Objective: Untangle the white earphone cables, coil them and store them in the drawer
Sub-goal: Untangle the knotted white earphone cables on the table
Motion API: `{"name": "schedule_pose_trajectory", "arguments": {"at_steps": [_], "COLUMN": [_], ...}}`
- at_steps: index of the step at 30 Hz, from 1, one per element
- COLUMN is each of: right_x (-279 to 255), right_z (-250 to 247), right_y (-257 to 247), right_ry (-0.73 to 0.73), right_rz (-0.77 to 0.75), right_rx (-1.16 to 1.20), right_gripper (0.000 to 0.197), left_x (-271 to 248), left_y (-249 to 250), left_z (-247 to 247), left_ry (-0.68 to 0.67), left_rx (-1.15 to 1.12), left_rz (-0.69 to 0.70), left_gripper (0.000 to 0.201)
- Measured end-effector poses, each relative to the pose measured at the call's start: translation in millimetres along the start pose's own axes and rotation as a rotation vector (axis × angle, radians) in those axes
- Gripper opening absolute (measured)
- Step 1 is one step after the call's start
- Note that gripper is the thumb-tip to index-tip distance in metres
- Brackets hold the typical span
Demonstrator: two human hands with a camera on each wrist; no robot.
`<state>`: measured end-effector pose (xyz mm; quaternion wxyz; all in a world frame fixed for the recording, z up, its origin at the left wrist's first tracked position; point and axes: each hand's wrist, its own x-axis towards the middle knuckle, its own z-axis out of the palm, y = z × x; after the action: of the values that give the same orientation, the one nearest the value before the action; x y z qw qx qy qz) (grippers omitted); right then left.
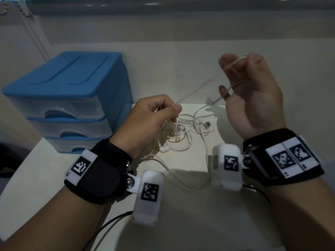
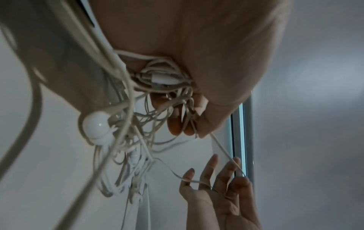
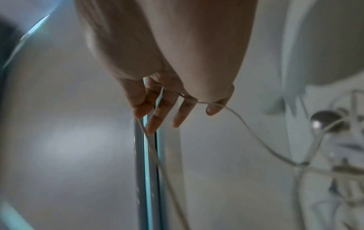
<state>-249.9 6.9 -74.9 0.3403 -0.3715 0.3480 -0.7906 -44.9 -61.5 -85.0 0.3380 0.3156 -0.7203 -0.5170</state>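
Observation:
The white earphone cables lie in a tangle on the pale table, between my hands. My left hand grips a bunch of these cables in its curled fingers; an earbud hangs below the palm. One strand runs taut from that grip up to my right hand. The right hand is raised above the table with straight, spread fingers, and the strand is looped across them and past the thumb. The blue drawer unit stands at the left, drawers closed.
A wall and window sill rise behind the table. A bead chain hangs at the far left. Black wires trail from the wrist cameras near the front edge. Loose cable loops lie on the table between my wrists.

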Motion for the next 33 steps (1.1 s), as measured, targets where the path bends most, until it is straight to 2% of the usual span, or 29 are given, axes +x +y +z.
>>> {"name": "schedule_pose_trajectory", "arguments": {"at_steps": [4,7,14,20,23,25,29,33], "right_x": [1.3,0.0,0.0,-3.6,-4.6,-4.4,-5.2,-9.5], "right_z": [-4.3,0.2,3.4,4.9,4.5,4.8,3.3,5.5], "right_y": [-1.7,-1.0,2.7,-0.6,3.4,6.1,7.9,10.2], "right_ry": [0.04,0.042,-0.004,0.041,0.062,0.007,-0.17,-0.417], "right_rz": [0.044,0.088,0.13,0.205,0.13,0.086,0.016,0.2], "right_rx": [0.237,0.258,-0.029,-0.165,-0.305,-0.396,-0.601,-0.814], "right_gripper": [0.025,0.027,0.032,0.042,0.028,0.019,0.046,0.063], "left_x": [-1.8,-0.5,0.0,1.8,1.8,1.5,0.7,-0.5], "left_y": [1.7,1.0,2.1,3.9,3.6,3.7,4.4,4.7], "left_z": [2.4,1.9,0.2,-2.0,-2.5,-2.0,-1.8,-2.5], "left_ry": [-0.008,0.032,0.095,0.161,0.169,0.177,0.178,0.141], "left_rx": [-0.022,-0.011,-0.049,-0.209,-0.233,-0.251,-0.274,-0.32], "left_rz": [0.03,0.066,0.142,0.146,0.179,0.201,0.236,0.262], "left_gripper": [0.031,0.028,0.025,0.008,0.007,0.009,0.012,0.015]}}
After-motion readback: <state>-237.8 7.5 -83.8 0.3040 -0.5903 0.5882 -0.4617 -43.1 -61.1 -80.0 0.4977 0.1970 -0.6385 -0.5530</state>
